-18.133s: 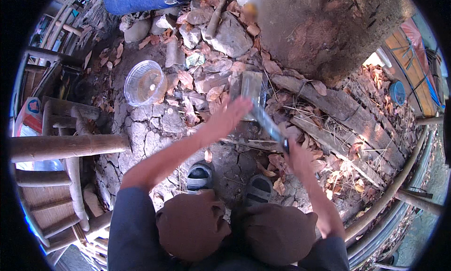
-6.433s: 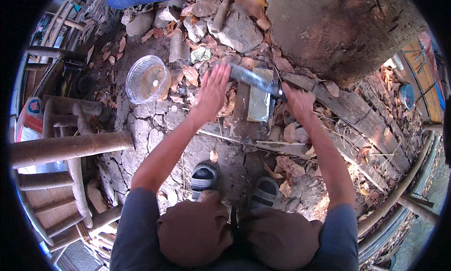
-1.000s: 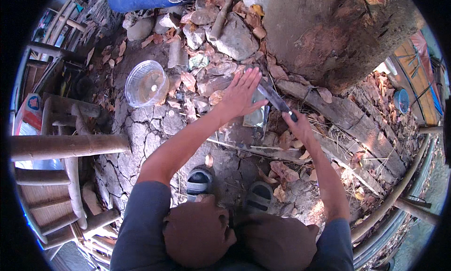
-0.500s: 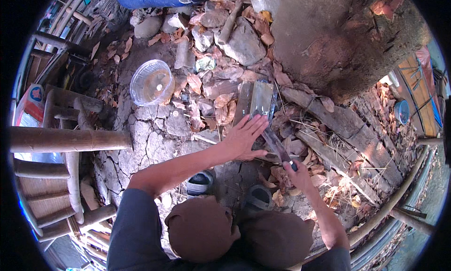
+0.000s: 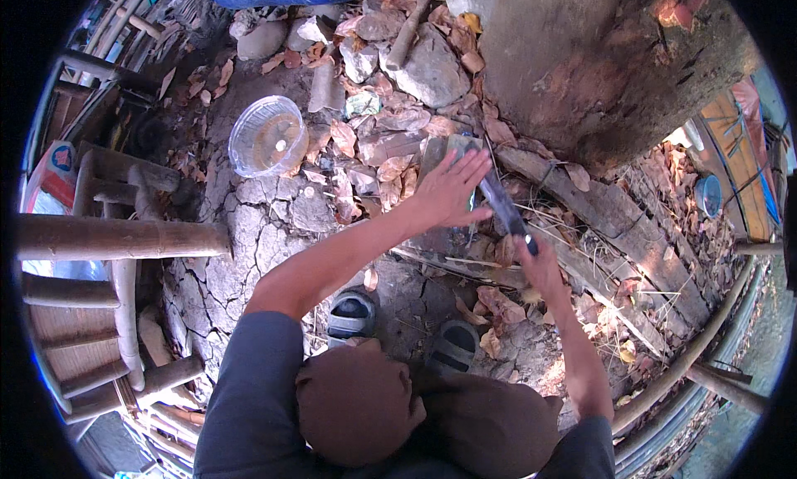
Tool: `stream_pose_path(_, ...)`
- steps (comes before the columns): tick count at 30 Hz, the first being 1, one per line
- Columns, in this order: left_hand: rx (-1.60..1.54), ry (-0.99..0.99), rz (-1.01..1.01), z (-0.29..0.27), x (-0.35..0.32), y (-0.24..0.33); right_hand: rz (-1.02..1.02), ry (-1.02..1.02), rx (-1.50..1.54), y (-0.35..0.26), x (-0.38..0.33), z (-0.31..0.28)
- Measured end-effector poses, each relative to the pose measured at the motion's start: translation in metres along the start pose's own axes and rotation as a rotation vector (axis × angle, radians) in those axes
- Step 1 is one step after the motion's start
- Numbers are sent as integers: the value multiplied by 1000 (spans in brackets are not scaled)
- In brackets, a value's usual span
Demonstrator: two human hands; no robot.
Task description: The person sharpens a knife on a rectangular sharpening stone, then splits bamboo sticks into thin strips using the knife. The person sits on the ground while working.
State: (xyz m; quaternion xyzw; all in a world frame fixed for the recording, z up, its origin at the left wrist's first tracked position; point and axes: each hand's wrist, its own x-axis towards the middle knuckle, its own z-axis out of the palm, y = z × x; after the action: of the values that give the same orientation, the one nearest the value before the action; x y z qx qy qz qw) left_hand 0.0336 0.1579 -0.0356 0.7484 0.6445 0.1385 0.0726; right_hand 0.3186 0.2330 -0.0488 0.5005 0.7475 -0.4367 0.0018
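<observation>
My right hand [image 5: 541,266] is closed round the dark handle of a knife [image 5: 501,203], whose blade points up and to the left. My left hand [image 5: 452,190] lies flat with its fingers stretched out, their tips at the far part of the blade. Beneath that hand is a flat whetstone [image 5: 465,142]; only its far end shows, the rest being covered. A round clear plastic tub [image 5: 242,158] with brownish water and a small white thing in it stands on the ground to the left.
Dry leaves and stones [image 5: 427,72] cover the ground beyond. Wooden planks [image 5: 610,217] lie to the right, below a large brown mass [image 5: 598,72]. A bamboo frame [image 5: 124,237] juts in from the left. My sandalled feet [image 5: 352,313] are close below.
Both hands and the knife have moved away from me, up along the whetstone. My left hand now covers most of the stone.
</observation>
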Motion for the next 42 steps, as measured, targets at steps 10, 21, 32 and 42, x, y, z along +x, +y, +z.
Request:
stream_pose_path(10, 131, -3, -69, -1, -3, -17, -69, 28, 66, -28, 8, 19)
stream_pose_path(21, 169, -74, -68, -12, -30, -49, -88, -82, 16, -32, 34, 35)
stream_pose_path(32, 91, -91, -137, -8, -60, -55, -199, -66, -51, -25, 49, 49)
stream_pose_path(42, 118, -125, -178, -6, -59, -41, -348, 53, -152, -17, 47, 52)
